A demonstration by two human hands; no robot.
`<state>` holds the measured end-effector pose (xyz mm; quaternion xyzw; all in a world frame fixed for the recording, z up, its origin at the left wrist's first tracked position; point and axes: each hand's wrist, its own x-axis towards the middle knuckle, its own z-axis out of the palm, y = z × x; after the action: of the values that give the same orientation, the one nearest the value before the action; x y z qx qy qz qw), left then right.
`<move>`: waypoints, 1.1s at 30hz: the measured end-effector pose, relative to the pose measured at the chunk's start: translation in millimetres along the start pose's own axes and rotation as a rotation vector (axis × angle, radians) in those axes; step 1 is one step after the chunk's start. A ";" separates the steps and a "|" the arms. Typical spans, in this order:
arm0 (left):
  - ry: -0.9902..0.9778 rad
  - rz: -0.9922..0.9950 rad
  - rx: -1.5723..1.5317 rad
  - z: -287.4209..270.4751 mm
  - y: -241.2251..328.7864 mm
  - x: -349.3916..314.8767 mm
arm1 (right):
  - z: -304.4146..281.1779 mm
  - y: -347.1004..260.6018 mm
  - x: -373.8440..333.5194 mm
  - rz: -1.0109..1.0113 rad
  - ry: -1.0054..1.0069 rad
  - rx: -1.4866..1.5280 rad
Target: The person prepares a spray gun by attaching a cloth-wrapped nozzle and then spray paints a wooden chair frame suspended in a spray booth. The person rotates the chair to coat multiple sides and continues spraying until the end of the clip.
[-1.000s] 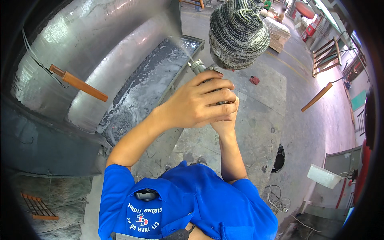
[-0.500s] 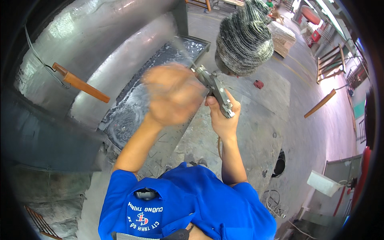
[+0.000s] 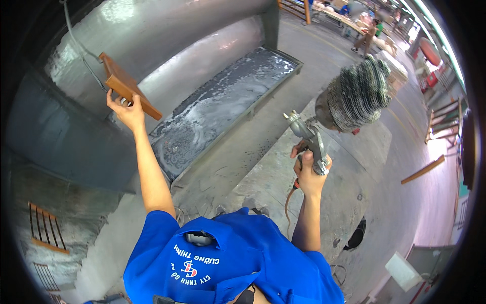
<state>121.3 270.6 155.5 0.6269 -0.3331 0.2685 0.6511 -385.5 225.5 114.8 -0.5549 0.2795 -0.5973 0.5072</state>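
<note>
Swung left since the earlier frame, the left hand (image 3: 127, 112) pinches the flat brown wooden board (image 3: 125, 85) hanging far left; the right hand (image 3: 310, 175) clasps the grey metal spray gun (image 3: 306, 130). Best steady the board lightly, spray gun aimed clear.

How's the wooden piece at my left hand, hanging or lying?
Hanging: the wooden piece slants from a wire, left hand on it.

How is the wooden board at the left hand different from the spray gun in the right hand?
The wooden board is brown and flat-sided, but the spray gun is silvery grey and knobbly. The board hangs on a wire, while the gun has a hose below it. The left hand touches the board's lower part; the right hand grips the gun. Both have a hand on them.
</note>
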 end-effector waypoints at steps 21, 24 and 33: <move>0.179 -0.188 0.258 -210.5 -90.0 -2.1 | 118.4 19.7 -14.6 0.021 -0.437 0.074; 0.150 -0.232 0.210 -211.8 -90.4 -1.4 | 117.1 19.3 -12.5 -0.061 -0.477 0.034; 0.068 -0.275 0.181 -212.0 -96.6 5.8 | 109.9 19.6 -24.5 0.181 -0.509 0.003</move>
<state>219.6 474.5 100.1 0.7133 -0.1963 0.2269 0.6334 -278.9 266.6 113.0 -0.6594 0.1905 -0.3912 0.6131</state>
